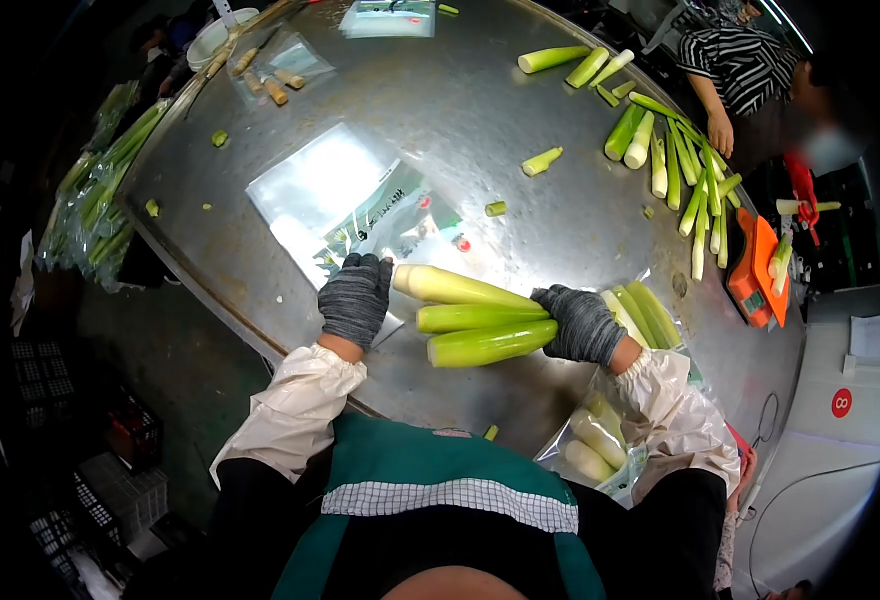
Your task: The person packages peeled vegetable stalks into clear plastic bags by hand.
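Three water bamboo shoots (480, 318), pale at their thick ends and green toward the tips, are held level above the metal table. My right hand (580, 325), in a grey glove with bare fingertips, is closed around their narrow ends. The thick ends point left, close to my left hand (357, 300). That hand, gloved alike, has its fingers curled over the lower corner of a stack of printed clear plastic bags (332, 190), closed on a bag edge. Under and beside my right forearm lie filled bags of shoots (592, 440), one partly hidden by the sleeve.
Loose shoots (695, 170) line the table's right side, near an orange scale (757, 270). Wooden-handled tools (268, 84) lie at the upper left. Bagged stalks (100, 200) stand beyond the left edge. A person in a striped shirt (738, 65) is at the upper right.
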The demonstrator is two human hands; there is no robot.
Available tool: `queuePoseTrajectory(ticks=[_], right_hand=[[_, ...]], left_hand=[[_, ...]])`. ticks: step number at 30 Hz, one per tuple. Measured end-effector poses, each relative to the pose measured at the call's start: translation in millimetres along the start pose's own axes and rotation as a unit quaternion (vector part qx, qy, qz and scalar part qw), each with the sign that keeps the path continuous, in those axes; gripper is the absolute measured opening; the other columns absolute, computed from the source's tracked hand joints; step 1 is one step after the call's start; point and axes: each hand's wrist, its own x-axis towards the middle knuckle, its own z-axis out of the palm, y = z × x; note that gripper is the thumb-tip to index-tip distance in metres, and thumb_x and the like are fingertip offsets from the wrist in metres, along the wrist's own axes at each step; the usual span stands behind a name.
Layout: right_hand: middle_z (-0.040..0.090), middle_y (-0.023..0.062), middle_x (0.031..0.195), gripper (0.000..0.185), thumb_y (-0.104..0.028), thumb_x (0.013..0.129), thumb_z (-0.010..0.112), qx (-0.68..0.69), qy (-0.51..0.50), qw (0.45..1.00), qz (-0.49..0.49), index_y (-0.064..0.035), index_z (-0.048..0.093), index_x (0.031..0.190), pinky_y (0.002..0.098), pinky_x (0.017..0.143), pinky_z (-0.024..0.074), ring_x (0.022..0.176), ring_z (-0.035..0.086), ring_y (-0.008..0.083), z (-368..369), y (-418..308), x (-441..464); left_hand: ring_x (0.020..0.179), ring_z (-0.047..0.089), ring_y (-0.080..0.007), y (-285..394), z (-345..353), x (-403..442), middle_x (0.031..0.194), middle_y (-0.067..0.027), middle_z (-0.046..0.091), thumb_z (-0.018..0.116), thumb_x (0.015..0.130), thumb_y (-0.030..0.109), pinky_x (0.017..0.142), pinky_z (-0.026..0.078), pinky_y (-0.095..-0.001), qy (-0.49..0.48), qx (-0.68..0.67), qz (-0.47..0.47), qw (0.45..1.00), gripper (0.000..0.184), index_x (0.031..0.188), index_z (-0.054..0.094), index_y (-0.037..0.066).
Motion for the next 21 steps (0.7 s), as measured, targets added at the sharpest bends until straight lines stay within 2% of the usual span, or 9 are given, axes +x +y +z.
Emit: queuePoseTrajectory(ticks=[3, 7, 9, 10, 12, 14, 16, 17, 21], right_hand=[[0.056, 0.0154, 0.082, 0.054, -0.018, 0.054, 0.062, 0.003, 0.034, 0.999, -0.011, -0.0044, 0.051, 0.105, 0.0355, 0.068, 0.0455, 0.074, 0.056, 0.0304, -1, -6, -6], [0.057, 0.0166, 0.081, 0.057, -0.019, 0.054, 0.062, 0.011, 0.045, 0.999, -0.005, -0.0040, 0.049, 0.108, 0.0358, 0.068, 0.0454, 0.074, 0.056, 0.0312, 4, -3, -7], [0.058, 0.0175, 0.080, 0.059, -0.020, 0.054, 0.064, 0.040, -0.002, 0.999, 0.018, -0.0031, 0.049, 0.108, 0.0357, 0.070, 0.0454, 0.074, 0.056, 0.0317, 6, -1, -5], [0.058, 0.0175, 0.080, 0.059, -0.020, 0.054, 0.064, 0.041, -0.002, 0.999, 0.019, -0.0031, 0.049, 0.108, 0.0357, 0.070, 0.0454, 0.074, 0.056, 0.0317, 7, -1, -5], [0.059, 0.0147, 0.077, 0.044, -0.025, 0.055, 0.066, 0.113, -0.007, 0.994, 0.006, -0.0048, 0.055, 0.092, 0.0345, 0.069, 0.0464, 0.073, 0.058, 0.0288, 7, 0, -5], [0.059, 0.0138, 0.076, 0.042, -0.023, 0.057, 0.066, 0.192, -0.034, 0.981, 0.009, -0.0039, 0.054, 0.092, 0.0329, 0.067, 0.0465, 0.071, 0.058, 0.0264, 10, -1, -3], [0.059, 0.0118, 0.075, 0.038, -0.018, 0.060, 0.065, 0.342, -0.086, 0.936, 0.014, -0.0020, 0.054, 0.092, 0.0297, 0.064, 0.0468, 0.067, 0.058, 0.0217, 15, -1, 0], [0.059, 0.0118, 0.075, 0.038, -0.018, 0.060, 0.065, 0.341, -0.086, 0.936, 0.014, -0.0020, 0.054, 0.092, 0.0297, 0.064, 0.0468, 0.067, 0.058, 0.0217, 19, -2, 1], [0.058, 0.0106, 0.075, 0.035, -0.015, 0.065, 0.062, 0.677, -0.170, 0.711, 0.086, 0.0036, 0.052, 0.093, 0.0280, 0.061, 0.0487, 0.066, 0.057, 0.0189, 42, -5, 10]], left_hand=[[0.057, 0.055, -0.0295, -3, 3, 2, 0.069, -0.0131, 0.054, 0.044, 0.083, 0.028, 0.051, 0.044, -0.0389, -0.005, 0.002, 0.019, 1.000, 0.024, 0.072, 0.053, 0.008], [0.054, 0.054, -0.0285, 0, 2, -1, 0.069, -0.0120, 0.052, 0.045, 0.081, 0.026, 0.048, 0.044, -0.0386, -0.006, 0.012, 0.046, 0.999, 0.020, 0.073, 0.052, 0.009], [0.054, 0.054, -0.0285, 1, 2, -6, 0.070, -0.0119, 0.051, 0.045, 0.081, 0.024, 0.048, 0.044, -0.0384, -0.008, 0.015, 0.052, 0.999, 0.017, 0.074, 0.051, 0.009], [0.054, 0.054, -0.0284, 1, 2, -9, 0.071, -0.0120, 0.050, 0.046, 0.080, 0.021, 0.048, 0.043, -0.0382, -0.004, 0.016, 0.062, 0.998, 0.015, 0.074, 0.050, 0.008], [0.055, 0.054, -0.0283, -1, 4, -13, 0.072, -0.0121, 0.049, 0.047, 0.079, 0.019, 0.048, 0.043, -0.0380, 0.000, 0.018, 0.071, 0.997, 0.012, 0.075, 0.049, 0.008], [0.056, 0.053, -0.0284, -1, 5, -16, 0.074, -0.0126, 0.048, 0.048, 0.078, 0.016, 0.048, 0.043, -0.0381, 0.029, -0.017, 0.139, 0.990, 0.010, 0.075, 0.048, 0.006], [0.056, 0.053, -0.0284, 5, 5, -20, 0.072, -0.0126, 0.049, 0.049, 0.075, 0.012, 0.049, 0.043, -0.0379, 0.031, -0.021, 0.146, 0.989, 0.007, 0.074, 0.048, 0.006], [0.057, 0.053, -0.0283, 8, 6, -22, 0.072, -0.0126, 0.049, 0.050, 0.072, 0.011, 0.049, 0.043, -0.0376, 0.034, -0.040, 0.174, 0.983, 0.005, 0.073, 0.048, 0.006], [0.054, 0.052, -0.0282, 28, 8, -31, 0.068, -0.0129, 0.049, 0.051, 0.072, 0.010, 0.045, 0.042, -0.0378, 0.027, -0.076, 0.217, 0.973, 0.005, 0.070, 0.049, 0.006]])
